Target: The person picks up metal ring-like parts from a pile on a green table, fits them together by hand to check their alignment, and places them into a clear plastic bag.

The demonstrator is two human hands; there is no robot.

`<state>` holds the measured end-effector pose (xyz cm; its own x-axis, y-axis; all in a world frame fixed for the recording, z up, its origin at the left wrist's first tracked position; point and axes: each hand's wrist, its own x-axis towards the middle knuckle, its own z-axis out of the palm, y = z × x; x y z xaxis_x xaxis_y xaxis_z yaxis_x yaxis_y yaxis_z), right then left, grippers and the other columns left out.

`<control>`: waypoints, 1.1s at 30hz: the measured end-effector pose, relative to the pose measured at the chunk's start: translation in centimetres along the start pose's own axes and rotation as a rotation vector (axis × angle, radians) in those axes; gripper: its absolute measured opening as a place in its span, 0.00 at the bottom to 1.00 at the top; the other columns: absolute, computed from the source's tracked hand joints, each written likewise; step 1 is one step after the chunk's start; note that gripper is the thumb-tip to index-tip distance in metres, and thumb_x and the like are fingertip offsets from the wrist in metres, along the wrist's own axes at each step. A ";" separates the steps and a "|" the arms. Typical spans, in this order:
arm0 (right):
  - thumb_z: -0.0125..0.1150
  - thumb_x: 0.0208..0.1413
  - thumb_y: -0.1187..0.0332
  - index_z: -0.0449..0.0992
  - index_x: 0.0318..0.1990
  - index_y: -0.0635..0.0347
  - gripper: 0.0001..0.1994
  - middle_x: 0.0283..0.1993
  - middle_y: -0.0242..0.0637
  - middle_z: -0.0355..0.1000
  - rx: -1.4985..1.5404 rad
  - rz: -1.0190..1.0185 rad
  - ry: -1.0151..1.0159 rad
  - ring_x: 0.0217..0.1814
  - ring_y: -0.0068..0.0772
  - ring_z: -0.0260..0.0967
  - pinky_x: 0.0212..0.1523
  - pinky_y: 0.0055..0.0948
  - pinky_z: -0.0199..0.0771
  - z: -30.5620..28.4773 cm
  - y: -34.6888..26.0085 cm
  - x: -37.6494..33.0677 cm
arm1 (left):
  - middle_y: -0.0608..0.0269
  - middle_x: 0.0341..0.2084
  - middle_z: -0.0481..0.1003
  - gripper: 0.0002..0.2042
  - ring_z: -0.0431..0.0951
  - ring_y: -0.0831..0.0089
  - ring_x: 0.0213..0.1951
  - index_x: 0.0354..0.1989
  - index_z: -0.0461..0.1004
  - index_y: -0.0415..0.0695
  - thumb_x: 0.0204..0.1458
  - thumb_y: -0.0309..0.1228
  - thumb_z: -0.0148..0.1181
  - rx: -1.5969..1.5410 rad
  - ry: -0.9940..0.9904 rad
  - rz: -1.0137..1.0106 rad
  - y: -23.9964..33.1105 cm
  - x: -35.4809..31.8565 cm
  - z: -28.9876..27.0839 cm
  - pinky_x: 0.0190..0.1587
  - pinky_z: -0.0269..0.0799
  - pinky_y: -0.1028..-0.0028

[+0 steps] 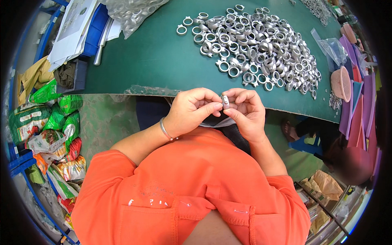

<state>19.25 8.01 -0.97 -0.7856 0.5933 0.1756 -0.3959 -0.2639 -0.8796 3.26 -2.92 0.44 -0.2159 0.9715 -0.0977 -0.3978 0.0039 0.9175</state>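
A small silver metal ring [226, 102] with a raised lug is held up between both hands, just off the table's front edge. My right hand [248, 110] pinches it between thumb and fingers. From the other side my left hand [195, 107] closes thumb and forefinger at the ring; whether it grips the ring or a tiny part on it is hidden. Beyond my hands, a large heap of similar metal rings [261, 49] spreads over the green table [134, 61], with a few loose ones at its left edge.
A clear plastic bag of rings [132, 14] lies at the far left, near a blue bin [94, 34] with papers and a metal-handled tool [101, 45]. A pink basket [341, 83] and purple trays [347, 106] stand at the right. Another person [347, 163] sits there.
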 end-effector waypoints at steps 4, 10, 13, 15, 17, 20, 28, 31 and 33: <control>0.62 0.49 0.86 0.67 0.40 0.63 0.14 0.50 0.45 0.68 -0.372 -0.108 -0.008 0.48 0.36 0.72 0.47 0.32 0.76 0.8 -0.5 -0.1 | 0.63 0.33 0.76 0.05 0.78 0.80 0.32 0.37 0.75 0.35 0.54 0.21 0.62 0.207 0.042 0.065 0.6 -0.1 0.3 0.36 0.76 0.80; 0.69 0.42 0.78 0.74 0.38 0.61 0.14 0.40 0.41 0.69 -1.138 -0.314 -0.133 0.40 0.44 0.68 0.39 0.35 0.71 1.6 -0.8 0.4 | 0.65 0.31 0.71 0.06 0.71 0.84 0.26 0.33 0.74 0.38 0.49 0.19 0.65 0.734 0.101 0.294 2.1 0.2 -1.1 0.28 0.68 0.83; 0.67 0.45 0.74 0.75 0.40 0.60 0.12 0.38 0.40 0.68 -1.412 -0.405 0.039 0.39 0.45 0.66 0.39 0.39 0.68 0.3 -1.1 2.2 | 0.63 0.31 0.70 0.06 0.69 0.79 0.23 0.34 0.74 0.38 0.49 0.18 0.63 0.914 0.140 0.446 1.8 2.5 -1.2 0.27 0.67 0.80; 0.67 0.47 0.72 0.76 0.41 0.59 0.13 0.36 0.39 0.67 -1.548 -0.345 0.102 0.39 0.44 0.65 0.39 0.39 0.65 -0.4 -1.3 3.8 | 0.60 0.34 0.69 0.09 0.72 0.68 0.27 0.38 0.74 0.40 0.48 0.21 0.63 1.022 0.140 0.477 1.6 4.4 -0.6 0.30 0.70 0.73; 0.67 0.46 0.70 0.76 0.38 0.58 0.10 0.36 0.37 0.67 -1.603 -0.307 0.116 0.40 0.42 0.64 0.38 0.39 0.63 -0.6 -1.1 4.4 | 0.58 0.35 0.69 0.10 0.73 0.63 0.32 0.38 0.74 0.40 0.47 0.23 0.65 1.191 0.138 0.518 0.5 6.2 -0.5 0.33 0.71 0.69; 0.69 0.45 0.69 0.76 0.33 0.57 0.08 0.37 0.35 0.68 -1.629 -0.300 0.061 0.40 0.41 0.64 0.37 0.39 0.62 -0.9 -1.1 3.8 | 0.56 0.36 0.70 0.11 0.74 0.57 0.39 0.36 0.74 0.41 0.44 0.27 0.68 1.269 0.100 0.489 0.2 6.7 -0.5 0.38 0.72 0.64; 0.69 0.46 0.67 0.76 0.38 0.55 0.12 0.41 0.31 0.71 -1.598 -0.412 0.145 0.44 0.37 0.66 0.45 0.37 0.57 -1.3 -1.3 3.3 | 0.58 0.34 0.71 0.12 0.74 0.61 0.37 0.34 0.72 0.40 0.42 0.21 0.67 1.071 0.043 0.468 0.7 3.8 -2.1 0.40 0.72 0.69; 0.69 0.46 0.66 0.77 0.42 0.54 0.14 0.37 0.31 0.69 -1.697 -0.420 0.203 0.42 0.37 0.65 0.45 0.38 0.56 -1.3 -1.6 6.0 | 0.58 0.36 0.70 0.20 0.74 0.66 0.35 0.43 0.71 0.39 0.40 0.21 0.69 1.031 0.084 0.393 0.9 3.5 -1.8 0.40 0.72 0.71; 0.70 0.45 0.65 0.78 0.38 0.53 0.12 0.35 0.30 0.68 -1.742 -0.402 0.174 0.41 0.36 0.65 0.46 0.39 0.55 -2.0 -1.2 7.1 | 0.58 0.38 0.70 0.26 0.73 0.67 0.35 0.48 0.69 0.39 0.38 0.24 0.72 1.017 0.100 0.349 1.2 3.5 -1.7 0.40 0.72 0.71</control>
<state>15.08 14.08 0.44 -0.6781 0.5075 0.5317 0.4646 0.8565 -0.2250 0.52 0.08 0.53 -0.2635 0.9336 0.2426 0.6171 -0.0301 0.7863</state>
